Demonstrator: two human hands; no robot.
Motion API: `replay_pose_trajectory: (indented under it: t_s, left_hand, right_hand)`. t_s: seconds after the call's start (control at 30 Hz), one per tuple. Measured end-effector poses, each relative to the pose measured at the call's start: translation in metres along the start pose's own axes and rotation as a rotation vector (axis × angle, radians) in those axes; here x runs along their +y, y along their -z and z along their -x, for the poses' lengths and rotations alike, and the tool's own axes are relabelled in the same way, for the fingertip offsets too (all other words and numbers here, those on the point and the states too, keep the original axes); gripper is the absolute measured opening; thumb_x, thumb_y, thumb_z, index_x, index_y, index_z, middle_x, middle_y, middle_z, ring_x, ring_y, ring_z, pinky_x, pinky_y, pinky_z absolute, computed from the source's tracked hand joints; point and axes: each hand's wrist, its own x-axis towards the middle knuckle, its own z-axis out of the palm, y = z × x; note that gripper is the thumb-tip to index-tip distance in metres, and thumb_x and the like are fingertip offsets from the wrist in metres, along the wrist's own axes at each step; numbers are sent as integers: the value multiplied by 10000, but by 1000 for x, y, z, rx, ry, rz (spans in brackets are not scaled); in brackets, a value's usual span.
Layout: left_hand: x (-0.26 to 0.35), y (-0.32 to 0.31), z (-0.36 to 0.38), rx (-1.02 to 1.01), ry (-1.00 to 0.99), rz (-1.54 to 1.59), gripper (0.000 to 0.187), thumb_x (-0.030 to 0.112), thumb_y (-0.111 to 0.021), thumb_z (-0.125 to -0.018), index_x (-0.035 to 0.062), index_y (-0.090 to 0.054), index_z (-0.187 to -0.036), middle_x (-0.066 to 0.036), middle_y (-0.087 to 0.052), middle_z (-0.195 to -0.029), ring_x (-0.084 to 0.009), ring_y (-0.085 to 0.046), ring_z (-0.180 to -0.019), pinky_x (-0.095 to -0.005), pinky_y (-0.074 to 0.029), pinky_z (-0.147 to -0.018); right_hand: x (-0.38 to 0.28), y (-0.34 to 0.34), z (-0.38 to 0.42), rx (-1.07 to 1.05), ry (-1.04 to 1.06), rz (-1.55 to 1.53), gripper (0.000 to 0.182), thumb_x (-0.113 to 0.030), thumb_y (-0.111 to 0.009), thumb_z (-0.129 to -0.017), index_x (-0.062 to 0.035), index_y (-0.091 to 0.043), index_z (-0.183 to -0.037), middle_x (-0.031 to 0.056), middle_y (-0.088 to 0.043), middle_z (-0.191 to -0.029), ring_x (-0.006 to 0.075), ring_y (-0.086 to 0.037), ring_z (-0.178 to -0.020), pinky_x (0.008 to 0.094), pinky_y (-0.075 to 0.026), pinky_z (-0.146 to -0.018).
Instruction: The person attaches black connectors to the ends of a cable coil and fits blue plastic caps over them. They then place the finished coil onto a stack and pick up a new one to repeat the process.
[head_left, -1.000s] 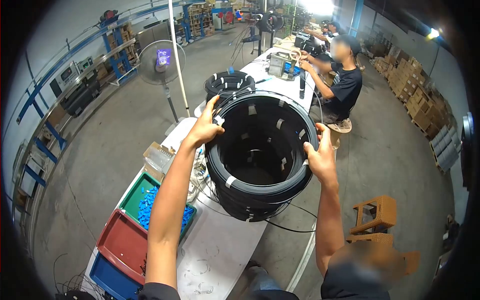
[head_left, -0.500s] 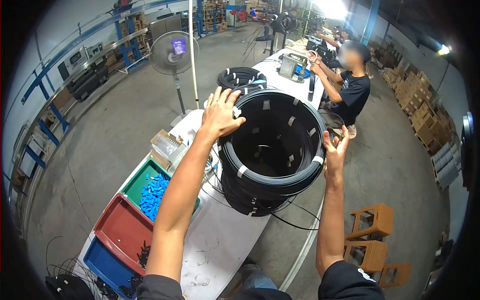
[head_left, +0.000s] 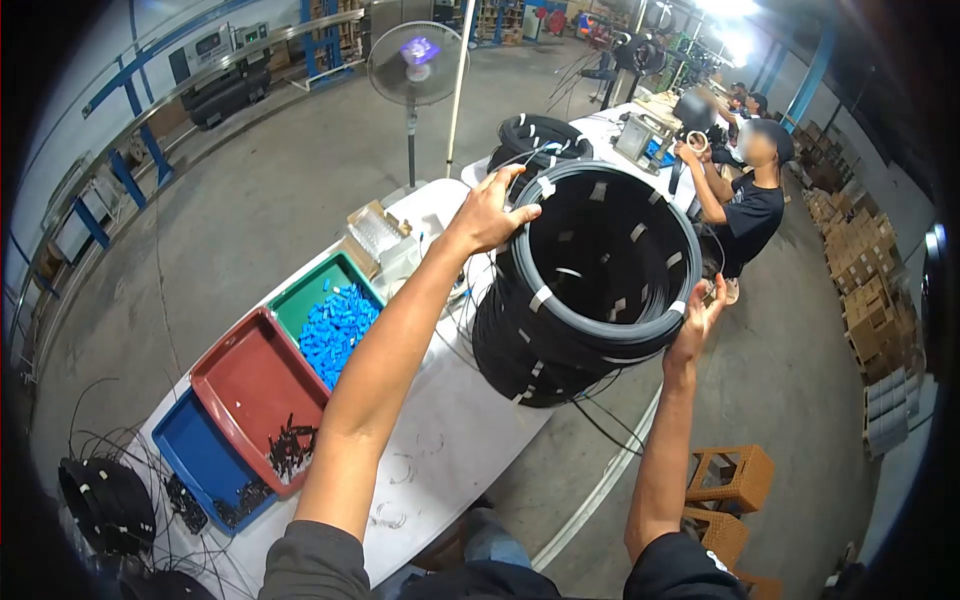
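A tall stack of black cable coils (head_left: 530, 345), bound with bits of white tape, stands on the white table, its round hollow facing me. My left hand (head_left: 490, 212) grips the upper left of its rim, thumb toward the inside and fingers along the outer edge. Against the right side of the top coil presses my right hand (head_left: 692, 325), its thumb on the cable and its fingertips pointing up. Part of its grip is hidden behind the coil. Loose cable ends hang below the stack. Behind it lies a smaller black coil (head_left: 540, 130).
Green (head_left: 290, 300), red (head_left: 235, 375) and blue (head_left: 185, 440) trays line the table's left, holding blue and black small parts. More coils (head_left: 105, 505) lie at lower left. A fan (head_left: 415, 75) stands behind; a co-worker (head_left: 755, 205) is at right, near woven stools (head_left: 735, 480).
The view has shifted, so most things appear farther right or higher. The stack looks more tilted, and my left hand's fingers, spread before, now close along the rim. My right hand stays on its side.
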Motion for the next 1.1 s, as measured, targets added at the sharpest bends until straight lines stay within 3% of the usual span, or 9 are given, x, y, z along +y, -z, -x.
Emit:
replay_pose_trajectory:
  t_s: [0.27, 0.33, 0.4, 0.5, 0.57, 0.6, 0.67, 0.8, 1.1]
  left_hand:
    - [5, -22, 14, 46, 131, -112, 617, 339, -603, -928, 115, -383, -1459, -245, -709, -1026, -472, -669, -959, -513, -510, -908]
    - [18, -21, 16, 32, 148, -205, 632, 318, -600, -934, 106, -357, -1477, -257, -671, -1147, -459, -634, -1074, -502, -492, -958]
    - [28, -27, 25, 331, -284, -438, 500, 208, -609, -936, 86, -446, -1393, -218, -554, -1338, -410, -537, -1217, -470, -435, -1029]
    - [80, -22, 35, -25, -410, -181, 287, 224, -625, -934, 67, -605, -1173, -168, -631, -1190, -374, -569, -1157, -454, -447, -1009]
    - [110, -31, 30, -422, -271, -204, 398, 408, -499, -1000, 89, -619, -1206, -165, -650, -1192, -371, -585, -1162, -452, -463, -988]
    - [131, -33, 29, -592, -143, -232, 483, 494, -446, -1014, 101, -621, -1234, -166, -649, -1222, -374, -587, -1174, -449, -470, -982]
    - [133, -59, 14, -874, -41, -76, 1017, 852, -421, -819, 55, -473, -1449, -262, -555, -1375, -393, -544, -1275, -438, -426, -1078]
    - [135, -95, 27, -1072, 5, -148, 1367, 866, -649, -643, -23, -162, -1560, -340, -399, -1478, -410, -427, -1381, -414, -358, -1141]
    - [123, -104, 15, -1257, 51, -208, 1370, 868, -642, -632, -32, -178, -1555, -272, -278, -1576, -358, -271, -1479, -404, -252, -1208]
  right_hand:
    - [8, -13, -3, 58, 134, 150, 491, -364, -496, -1050, -81, -404, -1440, 132, -408, -1445, 250, -373, -1341, 373, -258, -1138]
    - [2, -13, 2, 48, 109, 160, 506, -387, -493, -1049, -100, -392, -1454, 143, -385, -1469, 263, -349, -1364, 388, -245, -1147]
    - [-3, -10, 8, 10, 129, 141, 581, -461, -442, -1054, -109, -316, -1498, 168, -332, -1519, 296, -288, -1425, 408, -223, -1162]
    - [18, 9, 16, 68, -26, -157, 605, -516, -397, -1050, -170, -255, -1525, 175, -347, -1506, 325, -316, -1411, 508, -227, -1143]
    - [35, 23, 26, 266, -81, -99, 579, -539, -392, -1040, -213, -270, -1504, 168, -380, -1470, 312, -386, -1336, 599, -249, -1089]
    - [38, 24, 33, 317, -139, -70, 567, -533, -395, -1042, -162, -317, -1464, 147, -409, -1425, 265, -425, -1259, 524, -298, -1077]
    - [120, 49, 27, 366, -141, -67, 605, -559, -424, -1019, -209, -272, -1489, 96, -437, -1446, 297, -442, -1320, 481, -333, -1076]
    - [69, -27, 69, 239, -319, -681, 631, -634, -424, -993, -154, -456, -1402, 37, -585, -1283, 187, -564, -1183, 364, -447, -1008]
    - [49, -36, 77, 207, -253, -725, 600, -611, -433, -985, -79, -551, -1239, 82, -641, -1110, 228, -650, -1032, 417, -510, -978]
